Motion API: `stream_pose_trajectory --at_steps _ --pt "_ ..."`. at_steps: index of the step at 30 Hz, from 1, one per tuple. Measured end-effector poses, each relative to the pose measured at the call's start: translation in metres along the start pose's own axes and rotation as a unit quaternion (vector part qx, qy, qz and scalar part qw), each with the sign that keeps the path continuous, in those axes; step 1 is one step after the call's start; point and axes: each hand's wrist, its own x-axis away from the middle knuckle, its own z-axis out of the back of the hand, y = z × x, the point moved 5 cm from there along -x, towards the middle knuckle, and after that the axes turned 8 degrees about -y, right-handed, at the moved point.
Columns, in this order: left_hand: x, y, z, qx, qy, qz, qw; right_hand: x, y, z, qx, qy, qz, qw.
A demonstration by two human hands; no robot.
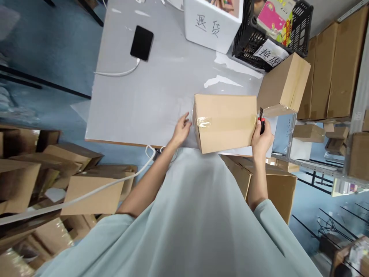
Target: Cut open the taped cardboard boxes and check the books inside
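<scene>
A taped cardboard box lies at the near edge of the grey table, clear tape running across its top and down its left end. Just left of that end is my left hand, fingers apart and holding nothing. My right hand is at the box's right end, wrapped round a box cutter with a red and black handle. The cutter's dark blade points away from me. Whether the right fingers also press on the box is hard to see.
Behind the box's right end stands another taped carton. A white bin and a black crate line the far edge. A black phone-like device with a white cable lies far left. Cardboard boxes crowd the floor left; shelves stand right.
</scene>
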Motion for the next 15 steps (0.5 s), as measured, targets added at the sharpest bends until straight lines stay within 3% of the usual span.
stream_pose_trajectory --at_steps 2,4,8,10,12,13,15 --pt "0.003 0.034 0.017 -0.005 0.04 -0.074 0.996 0.001 -0.003 -0.001 0.026 0.005 -0.005 1.0" --pt "0.006 0.078 0.027 -0.023 0.041 -0.143 0.989 0.0 -0.005 0.001 0.047 0.0 -0.006 0.999" --pt "0.01 0.144 0.032 -0.045 -0.012 -0.168 0.985 -0.001 -0.01 0.022 0.085 0.02 -0.037 0.996" --pt "0.011 0.156 0.034 -0.035 -0.031 -0.158 0.986 0.007 -0.02 0.039 0.064 0.052 -0.057 0.995" --pt "0.012 0.158 0.036 -0.02 -0.046 -0.146 0.988 0.021 -0.04 0.049 0.002 0.038 -0.056 0.998" --pt "0.013 0.158 0.038 -0.013 -0.051 -0.142 0.988 0.029 -0.053 0.047 -0.039 -0.002 -0.049 0.998" --pt "0.014 0.157 0.039 -0.001 -0.06 -0.133 0.989 0.047 -0.083 0.032 -0.123 -0.137 -0.035 0.982"
